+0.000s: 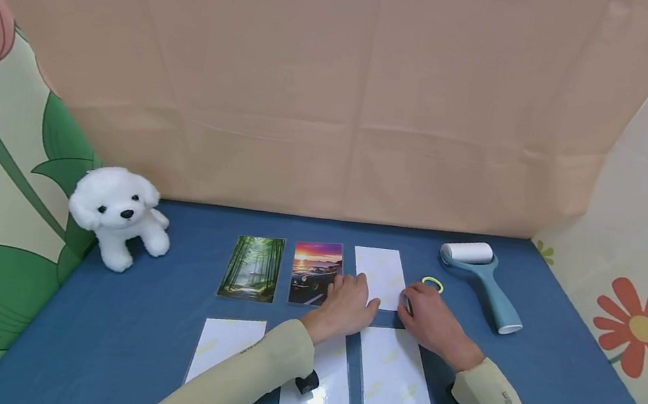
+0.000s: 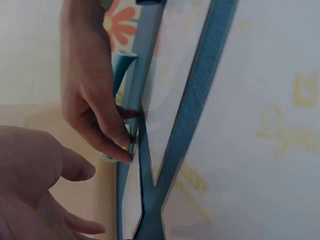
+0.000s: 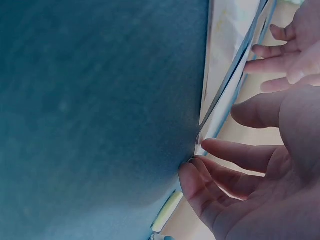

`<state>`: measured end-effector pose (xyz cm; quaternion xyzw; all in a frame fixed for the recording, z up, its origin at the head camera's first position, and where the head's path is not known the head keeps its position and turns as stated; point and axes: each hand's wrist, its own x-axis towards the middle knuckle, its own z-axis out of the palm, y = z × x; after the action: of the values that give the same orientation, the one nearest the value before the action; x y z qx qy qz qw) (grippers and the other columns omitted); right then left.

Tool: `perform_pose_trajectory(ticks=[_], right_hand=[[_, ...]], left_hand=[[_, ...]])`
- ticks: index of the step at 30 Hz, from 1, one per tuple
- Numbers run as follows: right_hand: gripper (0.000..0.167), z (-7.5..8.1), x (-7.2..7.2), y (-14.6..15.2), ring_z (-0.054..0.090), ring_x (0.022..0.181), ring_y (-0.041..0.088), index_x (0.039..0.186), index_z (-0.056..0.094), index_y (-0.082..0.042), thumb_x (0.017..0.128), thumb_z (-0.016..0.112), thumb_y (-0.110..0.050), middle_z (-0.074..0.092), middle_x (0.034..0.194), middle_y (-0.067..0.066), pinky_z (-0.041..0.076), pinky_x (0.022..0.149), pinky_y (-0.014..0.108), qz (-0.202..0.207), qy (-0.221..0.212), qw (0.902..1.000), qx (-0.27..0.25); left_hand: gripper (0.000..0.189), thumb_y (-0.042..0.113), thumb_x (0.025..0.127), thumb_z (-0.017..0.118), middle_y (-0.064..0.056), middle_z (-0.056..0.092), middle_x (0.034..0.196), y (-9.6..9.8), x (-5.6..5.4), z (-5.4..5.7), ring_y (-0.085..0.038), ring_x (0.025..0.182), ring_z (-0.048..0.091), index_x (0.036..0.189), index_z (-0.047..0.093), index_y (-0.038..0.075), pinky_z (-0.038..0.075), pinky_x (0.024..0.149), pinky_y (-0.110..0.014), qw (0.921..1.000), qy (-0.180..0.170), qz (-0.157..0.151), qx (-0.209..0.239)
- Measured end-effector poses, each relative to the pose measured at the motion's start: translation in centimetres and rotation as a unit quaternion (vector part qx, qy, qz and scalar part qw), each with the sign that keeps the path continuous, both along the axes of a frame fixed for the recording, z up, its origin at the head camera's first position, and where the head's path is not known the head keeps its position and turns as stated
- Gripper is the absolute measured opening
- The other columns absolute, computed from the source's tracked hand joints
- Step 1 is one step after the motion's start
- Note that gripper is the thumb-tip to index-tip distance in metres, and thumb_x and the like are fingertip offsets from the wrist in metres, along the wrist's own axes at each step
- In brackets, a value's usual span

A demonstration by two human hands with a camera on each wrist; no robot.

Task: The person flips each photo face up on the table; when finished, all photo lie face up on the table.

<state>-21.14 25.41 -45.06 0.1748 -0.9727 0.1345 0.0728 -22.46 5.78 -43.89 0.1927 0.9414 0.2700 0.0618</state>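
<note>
The face-down card [image 1: 378,274], white with faint yellow marks, lies at the right end of the back row. My left hand [image 1: 345,306] is at its lower left, fingers extended, over the edge of the sunset car picture card [image 1: 315,272]. At the white card's right edge, my right hand [image 1: 436,322] touches it with its fingertips [image 3: 192,175]; the thumb stands apart from them in the right wrist view. Left of the car card lies a forest picture card [image 1: 252,267]. Three more white card backs, such as the right one [image 1: 398,382], form the front row; my left forearm partly covers two.
A blue-handled lint roller [image 1: 489,278] lies to the right, and a yellow-green ring [image 1: 433,282] sits just behind my right hand. A white plush dog [image 1: 122,216] stands at the back left of the blue tabletop [image 1: 115,338]. A beige backdrop [image 1: 253,83] hangs behind.
</note>
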Motion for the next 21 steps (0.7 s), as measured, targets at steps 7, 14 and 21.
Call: perform_pose_trajectory(ticks=[7, 14, 21], right_hand=[[0.017, 0.3, 0.0, -0.1, 0.062, 0.097, 0.035, 0.104, 0.071, 0.005, 0.092, 0.07, -0.007, 0.066, 0.109, 0.021, 0.053, 0.089, 0.051, 0.015, 0.002, 0.9999, -0.003], [0.021, 0.4, -0.3, -0.2, 0.063, 0.102, 0.034, 0.11, 0.07, 0.007, 0.095, 0.066, -0.008, 0.067, 0.111, 0.021, 0.052, 0.092, 0.051, -0.001, -0.037, 0.9987, -0.034], [0.025, 1.5, -0.6, -0.4, 0.055, 0.077, 0.021, 0.097, 0.069, -0.003, 0.106, 0.053, -0.021, 0.057, 0.078, 0.002, 0.049, 0.074, 0.041, -0.013, -0.088, 0.9913, -0.096]], left_hand=[[0.06, 0.023, 0.098, 0.055, -0.032, 0.053, 0.134, -0.1, -0.3, 0.3, -0.048, 0.128, 0.044, 0.142, 0.041, -0.015, 0.038, 0.105, -0.058, 0.9842, -0.063, 0.077, 0.146], [0.061, 0.017, 0.097, 0.055, -0.025, 0.059, 0.13, 0.2, -0.2, 1.5, -0.036, 0.125, 0.054, 0.147, 0.035, -0.011, 0.04, 0.107, -0.05, 0.9341, -0.116, 0.148, 0.304], [0.057, 0.014, 0.095, 0.059, -0.014, 0.063, 0.117, 1.0, 0.0, 2.2, -0.027, 0.106, 0.064, 0.145, 0.039, -0.005, 0.047, 0.099, -0.045, 0.9164, -0.089, 0.159, 0.357]])
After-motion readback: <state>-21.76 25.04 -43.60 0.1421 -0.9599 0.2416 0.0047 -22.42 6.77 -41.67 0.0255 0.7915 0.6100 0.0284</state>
